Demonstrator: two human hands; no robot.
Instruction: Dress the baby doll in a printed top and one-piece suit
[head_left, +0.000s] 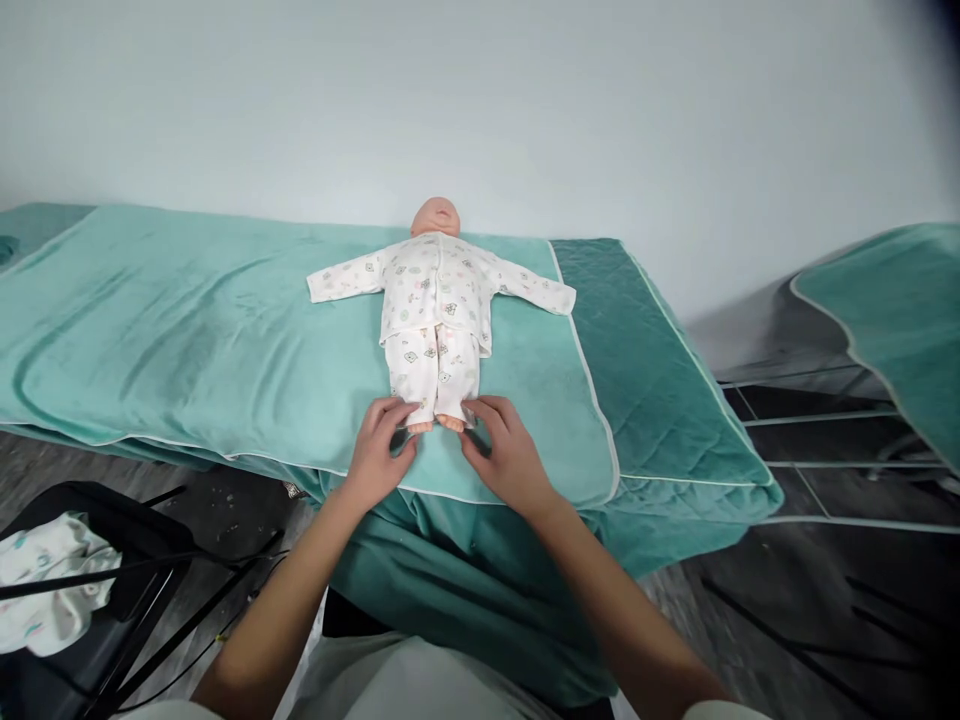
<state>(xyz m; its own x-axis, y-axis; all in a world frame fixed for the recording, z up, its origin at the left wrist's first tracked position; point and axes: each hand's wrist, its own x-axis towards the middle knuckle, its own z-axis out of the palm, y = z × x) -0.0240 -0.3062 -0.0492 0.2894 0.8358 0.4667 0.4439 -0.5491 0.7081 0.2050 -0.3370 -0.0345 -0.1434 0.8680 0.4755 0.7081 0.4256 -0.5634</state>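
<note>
A baby doll lies on its back with its arms spread, dressed in a white patterned long-sleeved top and matching trousers. The sleeves cover the doll's hands; its toes show below the trouser cuffs. My left hand is at the left cuff, fingertips touching the fabric and thumb apart from them. On the other side, my right hand has its fingertips against the right cuff, its thumb also apart. Neither hand is closed around the cloth.
A light green blanket covers the bed, over a darker quilted cover. At lower left, a crumpled white cloth lies on a black chair. A metal frame with green fabric stands at right. Behind is a pale wall.
</note>
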